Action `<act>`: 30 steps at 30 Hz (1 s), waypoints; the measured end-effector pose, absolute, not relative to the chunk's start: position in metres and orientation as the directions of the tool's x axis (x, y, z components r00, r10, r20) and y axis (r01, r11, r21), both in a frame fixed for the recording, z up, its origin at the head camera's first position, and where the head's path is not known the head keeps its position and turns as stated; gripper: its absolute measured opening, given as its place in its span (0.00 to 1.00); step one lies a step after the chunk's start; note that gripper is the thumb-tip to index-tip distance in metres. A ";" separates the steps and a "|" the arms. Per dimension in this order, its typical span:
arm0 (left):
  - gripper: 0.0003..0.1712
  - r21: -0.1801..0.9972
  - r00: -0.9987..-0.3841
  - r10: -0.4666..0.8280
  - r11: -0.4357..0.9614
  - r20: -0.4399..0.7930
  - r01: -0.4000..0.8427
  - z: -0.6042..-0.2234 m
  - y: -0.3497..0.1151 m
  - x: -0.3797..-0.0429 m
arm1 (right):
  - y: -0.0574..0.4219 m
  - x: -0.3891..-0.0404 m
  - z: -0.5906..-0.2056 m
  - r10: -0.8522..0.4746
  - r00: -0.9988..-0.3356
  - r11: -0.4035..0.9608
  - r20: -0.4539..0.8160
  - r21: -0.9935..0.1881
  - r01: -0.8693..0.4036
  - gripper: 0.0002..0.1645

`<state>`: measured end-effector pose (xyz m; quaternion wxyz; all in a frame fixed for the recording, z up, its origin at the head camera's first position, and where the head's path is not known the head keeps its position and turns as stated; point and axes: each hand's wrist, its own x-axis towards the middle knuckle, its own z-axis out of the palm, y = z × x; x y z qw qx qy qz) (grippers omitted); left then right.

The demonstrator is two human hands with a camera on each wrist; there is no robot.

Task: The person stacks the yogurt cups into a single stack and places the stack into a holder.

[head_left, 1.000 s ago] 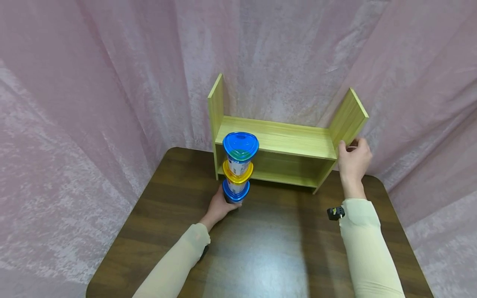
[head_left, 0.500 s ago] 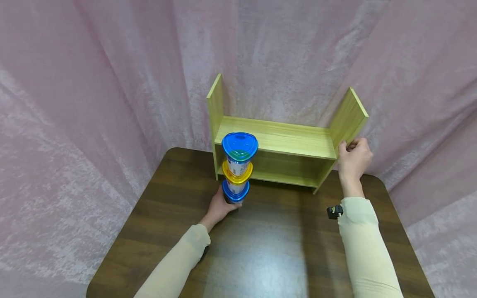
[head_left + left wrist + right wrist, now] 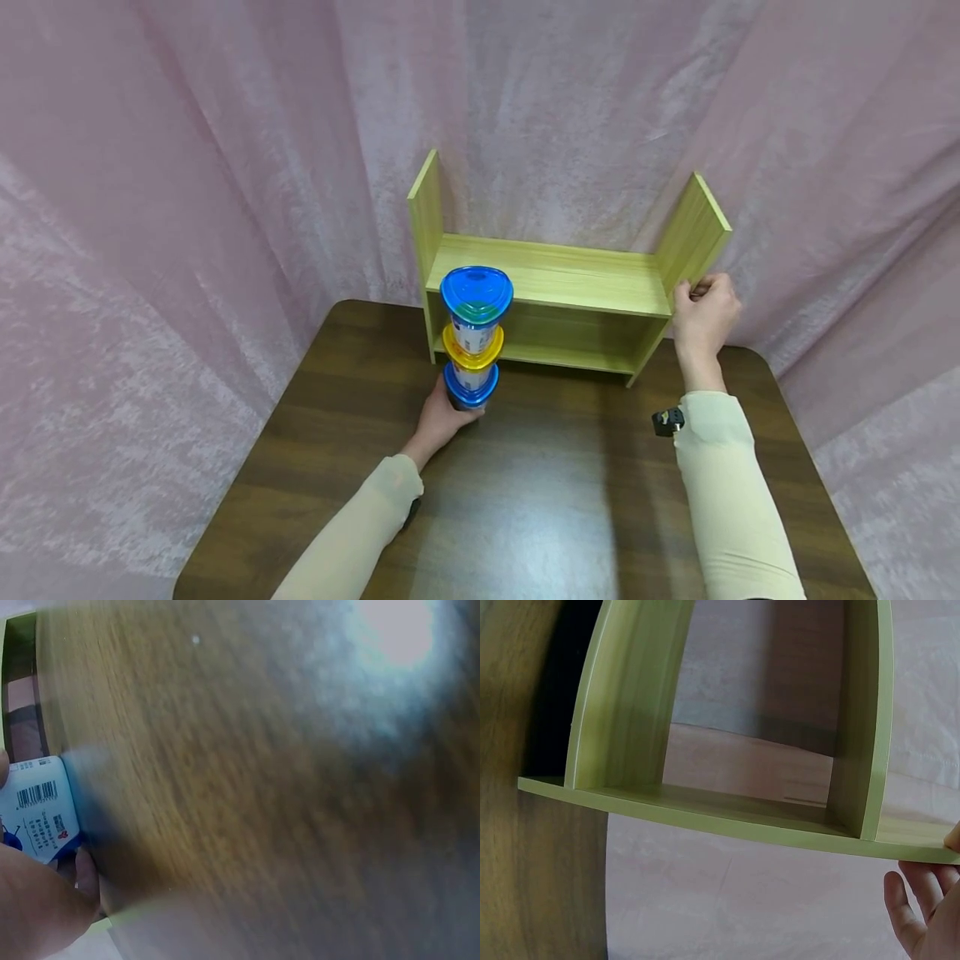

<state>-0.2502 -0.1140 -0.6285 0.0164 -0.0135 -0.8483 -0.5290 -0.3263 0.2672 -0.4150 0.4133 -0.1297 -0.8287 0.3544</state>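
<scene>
A stack of three lidded plastic containers [image 3: 474, 337], blue on top, yellow in the middle, blue at the bottom, stands on the dark wooden table [image 3: 540, 500] in front of the left end of a yellow-green wooden shelf [image 3: 558, 283]. My left hand [image 3: 438, 418] grips the bottom container; the left wrist view shows its white barcode label [image 3: 39, 817] against my fingers. My right hand [image 3: 703, 315] grips the front edge of the shelf's right side panel [image 3: 690, 233]; the right wrist view shows my fingertips [image 3: 911, 904] under that panel's edge [image 3: 742, 821].
Pink curtains [image 3: 187, 167] close in the table at the back and on both sides. The shelf stands against the table's far edge with nothing on its two levels. A small black camera [image 3: 663, 422] sits on my right wrist.
The shelf, the stack and both hands have all drifted slightly to the left in the head view together, as the camera shifted. Both grips are unchanged.
</scene>
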 end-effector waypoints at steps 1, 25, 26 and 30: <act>0.56 0.896 -0.999 0.003 0.443 0.043 0.039 -0.629 -0.114 -0.250 | 0.267 -0.326 -0.415 0.507 -0.627 0.715 0.591 -0.695 -0.077 0.09; 0.52 0.880 -0.997 -0.012 0.471 0.082 0.067 -0.627 -0.119 -0.247 | 0.253 -0.335 -0.419 0.493 -0.623 0.706 0.608 -0.698 -0.122 0.09; 0.52 0.881 -0.997 -0.012 0.469 0.080 0.065 -0.627 -0.119 -0.247 | 0.253 -0.335 -0.419 0.490 -0.624 0.706 0.609 -0.697 -0.125 0.09; 0.53 0.880 -0.997 -0.013 0.470 0.080 0.064 -0.626 -0.120 -0.247 | 0.252 -0.335 -0.419 0.487 -0.624 0.702 0.611 -0.699 -0.136 0.09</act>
